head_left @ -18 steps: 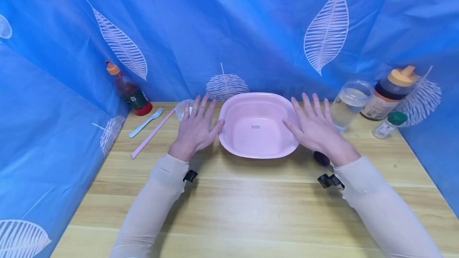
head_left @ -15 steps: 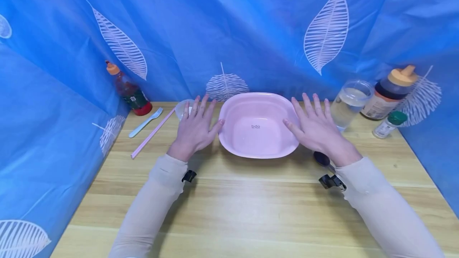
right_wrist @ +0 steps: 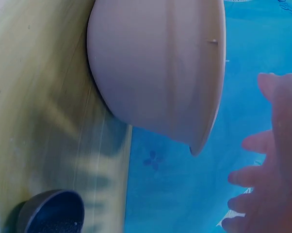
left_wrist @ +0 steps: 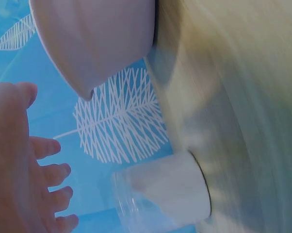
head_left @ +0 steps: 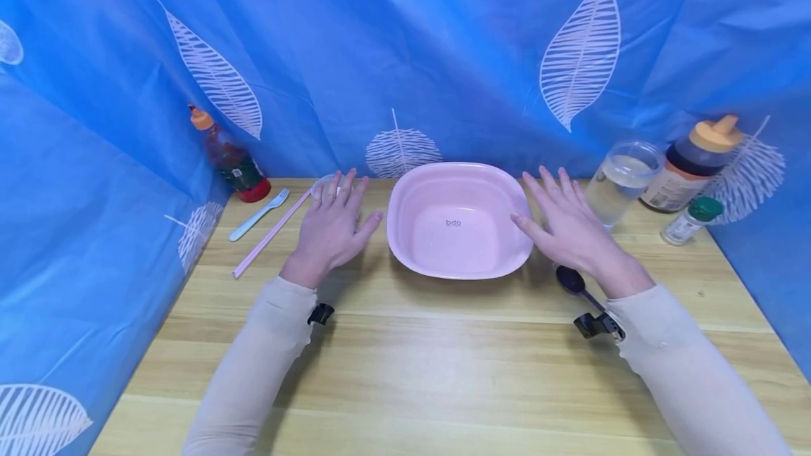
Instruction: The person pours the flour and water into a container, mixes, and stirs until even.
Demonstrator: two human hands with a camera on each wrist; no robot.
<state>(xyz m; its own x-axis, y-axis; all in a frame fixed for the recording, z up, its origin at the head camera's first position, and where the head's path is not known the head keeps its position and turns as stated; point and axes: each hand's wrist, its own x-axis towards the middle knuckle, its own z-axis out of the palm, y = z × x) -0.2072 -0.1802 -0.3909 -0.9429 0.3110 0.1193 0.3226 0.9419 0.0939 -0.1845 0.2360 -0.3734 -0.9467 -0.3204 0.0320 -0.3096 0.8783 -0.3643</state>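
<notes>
A pink basin [head_left: 459,248] marked "bdo" stands on the wooden table against the back curtain. To its left, my left hand [head_left: 331,227] hovers with fingers spread, partly covering a small clear cup [head_left: 324,181]. In the left wrist view that cup [left_wrist: 165,189] has something white in it, and the hand is apart from both cup and basin. My right hand [head_left: 567,227] is held at the basin's right side, its thumb overlapping the rim in the head view. The right wrist view shows a gap between that hand [right_wrist: 277,160] and the basin [right_wrist: 151,63]. Both hands hold nothing.
Left: a red sauce bottle [head_left: 236,160], a pale blue fork [head_left: 258,215] and a pink stick [head_left: 272,233], perhaps chopsticks. Right: a clear cup of liquid [head_left: 621,185], a dark sauce bottle [head_left: 690,164], a green-capped shaker [head_left: 690,220] and a black spoon [head_left: 571,280] beneath the right wrist.
Both hands have drawn outward from the basin, the left one to the left and the right one slightly to the right. More of the black spoon shows. The basin stays in place.
</notes>
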